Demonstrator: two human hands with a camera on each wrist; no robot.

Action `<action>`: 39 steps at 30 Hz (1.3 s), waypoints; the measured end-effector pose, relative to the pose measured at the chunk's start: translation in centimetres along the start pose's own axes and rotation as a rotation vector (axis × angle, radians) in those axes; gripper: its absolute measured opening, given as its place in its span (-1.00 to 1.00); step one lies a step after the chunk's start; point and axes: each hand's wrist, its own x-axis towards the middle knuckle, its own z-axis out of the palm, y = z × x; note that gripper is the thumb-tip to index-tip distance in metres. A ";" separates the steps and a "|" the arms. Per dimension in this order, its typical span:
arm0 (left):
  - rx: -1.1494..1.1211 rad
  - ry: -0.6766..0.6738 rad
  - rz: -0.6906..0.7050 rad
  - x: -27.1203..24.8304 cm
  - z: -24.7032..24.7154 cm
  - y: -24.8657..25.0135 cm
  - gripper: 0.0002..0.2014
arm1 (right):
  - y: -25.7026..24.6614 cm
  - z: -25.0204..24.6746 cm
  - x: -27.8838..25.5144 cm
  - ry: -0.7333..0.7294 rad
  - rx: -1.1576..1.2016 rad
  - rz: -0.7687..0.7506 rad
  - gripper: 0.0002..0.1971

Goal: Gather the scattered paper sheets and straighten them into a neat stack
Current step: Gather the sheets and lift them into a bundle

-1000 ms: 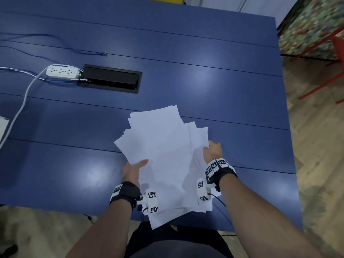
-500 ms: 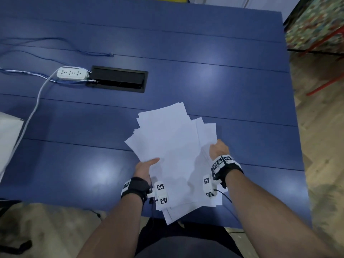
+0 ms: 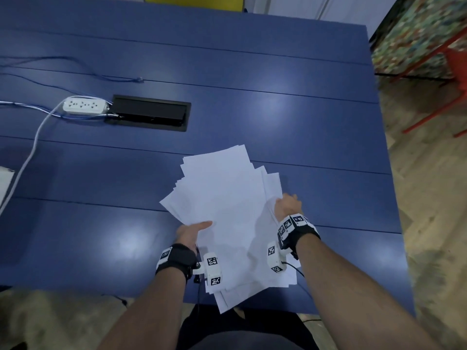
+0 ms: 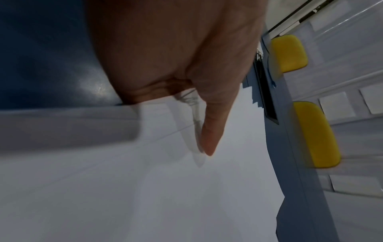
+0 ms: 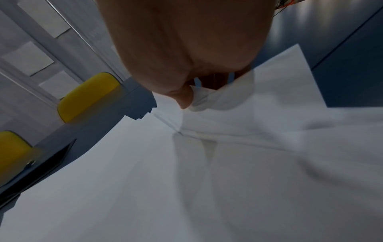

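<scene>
A loose, fanned pile of white paper sheets (image 3: 227, 213) is held over the near part of the blue table (image 3: 278, 109), its corners out of line and its near end past the table's front edge. My left hand (image 3: 194, 232) grips the pile's left edge, thumb (image 4: 209, 131) flat on top of the paper (image 4: 145, 188), fingers hidden underneath. My right hand (image 3: 286, 207) pinches the right edge, where the paper (image 5: 228, 163) crumples up under the thumb (image 5: 182, 96); its other fingers are hidden.
A white power strip (image 3: 83, 105) with a white cable sits at the left beside a black cable hatch (image 3: 149, 113). Thin blue wires (image 3: 75, 72) run across the far left. A white object (image 3: 5, 183) lies at the left edge. Yellow chairs (image 4: 313, 134) stand behind the table; a red chair (image 3: 452, 79) to the right.
The view has shifted, so the pile and both hands sit further right in the picture. Both grips are unchanged and the sheets stay fanned.
</scene>
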 end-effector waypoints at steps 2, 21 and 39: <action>-0.010 -0.012 -0.008 0.6 -0.1 -0.2 -0.20 | 0.2 0.3 0.1 0.023 0.057 -0.077 -0.69; -0.096 -0.225 0.291 -1.9 -0.8 3.1 -0.50 | 3.4 -3.7 0.3 -0.414 1.114 -0.100 -0.40; -0.077 -0.382 0.673 -6.0 0.4 10.4 -0.86 | 1.6 -10.1 -4.3 -0.376 1.220 -0.549 -0.61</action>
